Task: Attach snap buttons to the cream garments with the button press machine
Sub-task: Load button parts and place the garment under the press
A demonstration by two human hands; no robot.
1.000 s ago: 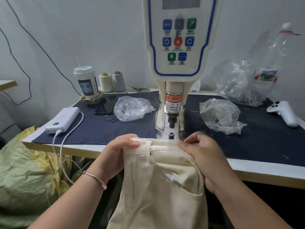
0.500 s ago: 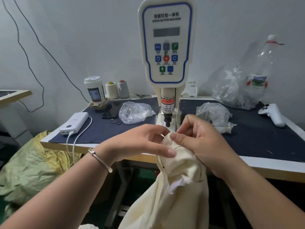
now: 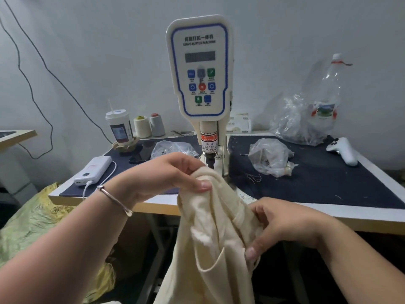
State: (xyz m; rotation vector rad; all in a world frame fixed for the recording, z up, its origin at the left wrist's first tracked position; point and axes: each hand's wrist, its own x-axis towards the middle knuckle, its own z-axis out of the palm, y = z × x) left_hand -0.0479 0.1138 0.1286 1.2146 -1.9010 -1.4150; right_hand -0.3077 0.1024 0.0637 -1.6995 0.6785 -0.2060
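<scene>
My left hand pinches the cream garment below the button press machine; my right hand fingers grip it lower.

A white power bank lies at the table's left front corner on dark blue cloth, a white cable plugged into it. Behind it stands a lidded drink cup with a straw, then two thread cones — one cream, one grey. Clear plastic bags sit on the cloth, a larger one by the wall with an empty plastic bottle. A white game controller rests at far right — a yellow-green sack slumps below the table, left.
</scene>
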